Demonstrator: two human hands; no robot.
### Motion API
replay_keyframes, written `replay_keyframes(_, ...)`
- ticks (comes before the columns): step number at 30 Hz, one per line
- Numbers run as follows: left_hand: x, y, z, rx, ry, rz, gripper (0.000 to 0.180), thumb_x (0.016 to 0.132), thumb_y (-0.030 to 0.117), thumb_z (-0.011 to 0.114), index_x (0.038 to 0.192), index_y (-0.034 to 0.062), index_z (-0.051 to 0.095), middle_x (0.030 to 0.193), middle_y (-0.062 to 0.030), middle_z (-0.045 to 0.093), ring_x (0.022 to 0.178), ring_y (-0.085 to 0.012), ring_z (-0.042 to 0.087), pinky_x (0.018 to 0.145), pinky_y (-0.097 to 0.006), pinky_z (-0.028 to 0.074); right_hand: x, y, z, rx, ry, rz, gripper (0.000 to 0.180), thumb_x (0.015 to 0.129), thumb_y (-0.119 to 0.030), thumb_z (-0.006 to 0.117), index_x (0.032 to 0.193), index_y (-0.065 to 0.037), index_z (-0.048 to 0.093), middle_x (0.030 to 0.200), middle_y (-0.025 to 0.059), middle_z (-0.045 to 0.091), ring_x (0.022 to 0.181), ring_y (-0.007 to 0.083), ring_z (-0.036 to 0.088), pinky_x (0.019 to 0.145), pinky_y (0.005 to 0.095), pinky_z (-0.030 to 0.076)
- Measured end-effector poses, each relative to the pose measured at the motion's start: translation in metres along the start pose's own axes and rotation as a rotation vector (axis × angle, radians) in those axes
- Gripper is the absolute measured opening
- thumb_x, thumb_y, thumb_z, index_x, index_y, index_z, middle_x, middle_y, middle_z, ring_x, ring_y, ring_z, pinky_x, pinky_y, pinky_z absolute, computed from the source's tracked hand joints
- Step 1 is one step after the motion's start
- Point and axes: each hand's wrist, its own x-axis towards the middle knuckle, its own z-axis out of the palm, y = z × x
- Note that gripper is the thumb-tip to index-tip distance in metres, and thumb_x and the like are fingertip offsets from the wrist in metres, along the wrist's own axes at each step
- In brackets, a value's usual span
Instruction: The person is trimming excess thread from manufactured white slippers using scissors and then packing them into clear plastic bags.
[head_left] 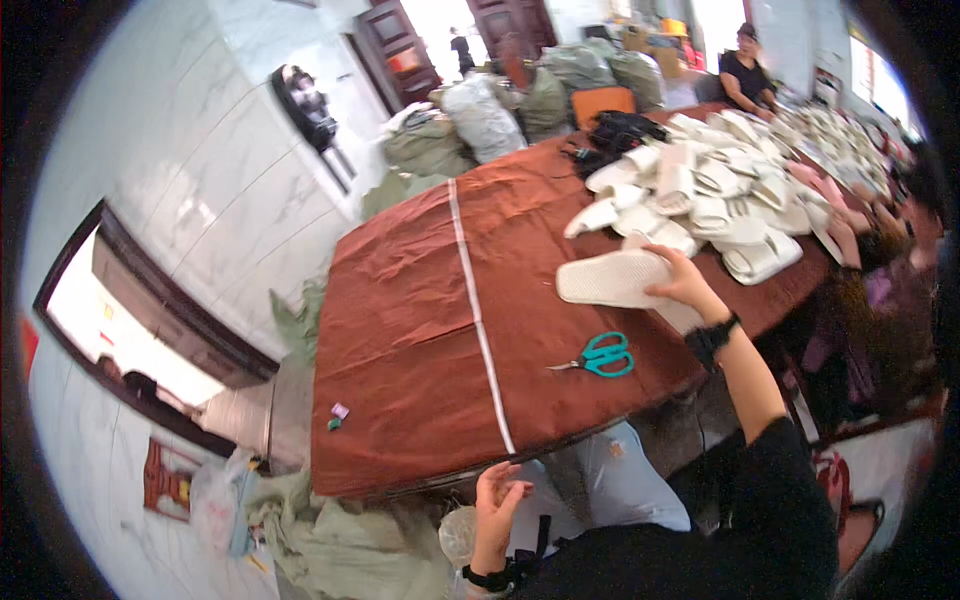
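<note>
In my right hand (688, 282) is a cream slipper (610, 280), held above the table with its textured sole showing; my fingers are closed round one end of it. Low by the near table edge, my left hand (497, 503) has loosely bent fingers, apart and with nothing between them. Scissors with teal handles (608, 356) lie on the brown tablecloth (400, 330), between my two hands. Just beyond my right hand spreads a large heap of cream slippers (715, 190).
A white strip (468, 270) crosses the cloth. Small pink and green bits (337, 417) lie near its left corner. Stuffed sacks (480, 118) stand behind the table. A co-worker (870, 290) sits close at the right; another person (748, 80) is at the far end.
</note>
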Motion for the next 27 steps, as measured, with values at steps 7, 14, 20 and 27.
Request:
replay_keyframes(7,-0.011,0.053,0.002,0.989,0.203,0.578,0.07,0.071,0.025,0.077,0.128,0.0046,0.044,0.13,-0.0174,0.043,0.117,-0.0341,0.045,0.098,-0.047,0.035,-0.056,-0.192,0.02,0.261,-0.242,-0.149,0.067,0.058,-0.007,0.08,0.12,-0.011,0.056,0.126,0.0191,0.048,0.119,0.0335,0.046,0.101,0.0382,0.037)
replay_keyframes(14,-0.004,0.046,-0.002,1.314,-0.036,0.536,0.095,0.056,0.032,0.077,0.138,0.0083,0.037,0.138,-0.0213,0.035,0.127,-0.0405,0.032,0.106,-0.051,0.022,-0.111,-0.229,0.056,0.507,-0.442,-0.244,0.056,0.058,-0.008,0.082,0.109,-0.008,0.06,0.125,0.0172,0.048,0.117,0.0315,0.048,0.1,0.0398,0.038)
replay_keyframes(20,-0.031,0.038,-0.031,0.634,0.111,0.49,0.096,0.064,0.013,0.074,0.143,0.0034,0.02,0.133,-0.0169,0.04,0.125,-0.0283,0.039,0.105,-0.04,0.029,-0.103,-0.247,0.063,0.906,0.029,0.098,0.066,0.084,-0.02,0.058,0.139,0.003,0.03,0.137,0.0146,0.04,0.127,0.0229,0.038,0.107,0.032,0.025)
replay_keyframes(27,-0.032,0.048,-0.05,-0.481,-0.016,0.297,0.096,0.071,0.021,0.076,0.144,0.0024,0.016,0.141,-0.0135,0.033,0.127,-0.0327,0.04,0.105,-0.045,0.032,-0.105,-0.222,0.074,1.591,-0.176,0.686,0.047,0.086,-0.027,0.051,0.125,-0.002,0.047,0.117,0.0108,0.057,0.105,0.021,0.057,0.09,0.0312,0.045)
